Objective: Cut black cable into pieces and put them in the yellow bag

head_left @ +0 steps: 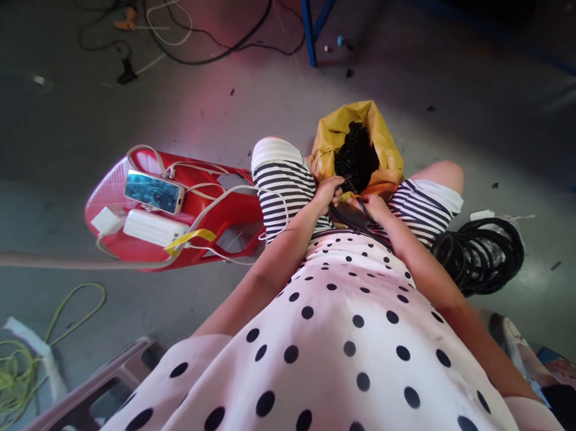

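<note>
I sit with a yellow bag (332, 137) between my knees, its mouth filled with small black parts (355, 156). My left hand (327, 190) is closed at the bag's near edge, pinching a thin black cable (346, 220) that runs across my lap. My right hand (374, 206) is closed on the same black cable, just right of the left hand, close to it. A small orange-yellow piece shows between the two hands.
A red plastic stool (120, 247) on my left carries a phone (153, 192), a white power bank (154, 227) and white cords. A coil of black cable (481, 253) lies at my right. Green cord (0, 367) lies at bottom left; blue frame legs (307, 21) stand ahead.
</note>
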The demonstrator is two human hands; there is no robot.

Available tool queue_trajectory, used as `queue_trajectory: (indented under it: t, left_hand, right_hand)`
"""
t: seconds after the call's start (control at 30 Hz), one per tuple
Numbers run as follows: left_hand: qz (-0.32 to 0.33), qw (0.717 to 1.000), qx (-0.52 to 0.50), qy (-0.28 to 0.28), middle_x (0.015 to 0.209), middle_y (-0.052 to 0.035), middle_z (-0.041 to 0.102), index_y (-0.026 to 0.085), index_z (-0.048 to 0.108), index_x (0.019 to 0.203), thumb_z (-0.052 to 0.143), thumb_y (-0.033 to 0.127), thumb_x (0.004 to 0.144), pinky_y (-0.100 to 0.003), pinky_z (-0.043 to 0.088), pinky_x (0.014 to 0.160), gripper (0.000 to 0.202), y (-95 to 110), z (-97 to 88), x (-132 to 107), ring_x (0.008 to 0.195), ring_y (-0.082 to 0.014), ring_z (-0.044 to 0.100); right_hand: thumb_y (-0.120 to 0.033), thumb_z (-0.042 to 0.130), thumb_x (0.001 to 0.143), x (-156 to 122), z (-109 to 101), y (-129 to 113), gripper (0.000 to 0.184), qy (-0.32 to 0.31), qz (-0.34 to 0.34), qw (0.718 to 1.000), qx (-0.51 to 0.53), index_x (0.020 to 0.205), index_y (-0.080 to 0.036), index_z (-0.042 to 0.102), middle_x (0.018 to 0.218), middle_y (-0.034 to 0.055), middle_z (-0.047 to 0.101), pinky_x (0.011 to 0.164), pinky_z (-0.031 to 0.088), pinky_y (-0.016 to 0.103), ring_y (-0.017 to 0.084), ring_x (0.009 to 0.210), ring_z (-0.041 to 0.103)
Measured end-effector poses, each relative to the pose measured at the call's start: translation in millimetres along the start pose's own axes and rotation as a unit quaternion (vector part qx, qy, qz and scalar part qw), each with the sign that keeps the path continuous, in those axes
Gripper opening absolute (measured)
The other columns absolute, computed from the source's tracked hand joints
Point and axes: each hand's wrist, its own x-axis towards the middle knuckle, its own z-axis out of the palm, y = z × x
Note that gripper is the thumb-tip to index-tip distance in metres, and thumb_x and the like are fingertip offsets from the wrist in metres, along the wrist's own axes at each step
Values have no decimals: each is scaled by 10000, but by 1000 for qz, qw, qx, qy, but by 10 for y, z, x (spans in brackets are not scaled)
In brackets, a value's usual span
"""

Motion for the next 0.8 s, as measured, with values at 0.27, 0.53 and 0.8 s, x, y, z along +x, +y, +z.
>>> queue_trajectory:
  t: [0.27, 0.53, 0.8]
  left_hand:
    - [-3, 999, 30, -17, 518, 101, 371, 215, 566, 942, 553, 247, 1080, -174, 230, 387, 142, 45, 13, -75, 350, -69, 295]
    - [-23, 996, 64, -60, 557, 102, 385, 209, 534, 916, 604, 210, 1073, -160, 186, 392, 172, 50, 35, -168, 362, -43, 270]
    - [-34, 994, 77, -71, 565, 100, 378, 206, 535, 897, 645, 216, 1063, -149, 180, 410, 200, 18, 36, -153, 379, -35, 259]
  right_hand:
    - [-831, 698, 926, 11, 14, 1, 749, 15, -3, 999, -38, 992, -95, 823, 876, 130, 796, 718, 458, 281, 232, 797, 687]
    - [-809, 677, 964, -47, -48, -52, 716, -10, 23, 1000, -14, 985, -104, 801, 827, 118, 780, 715, 475, 277, 220, 757, 679]
    - [-759, 707, 981, -37, -42, -55, 664, 10, 11, 998, -60, 1000, -108, 831, 973, 182, 828, 792, 511, 285, 278, 902, 750]
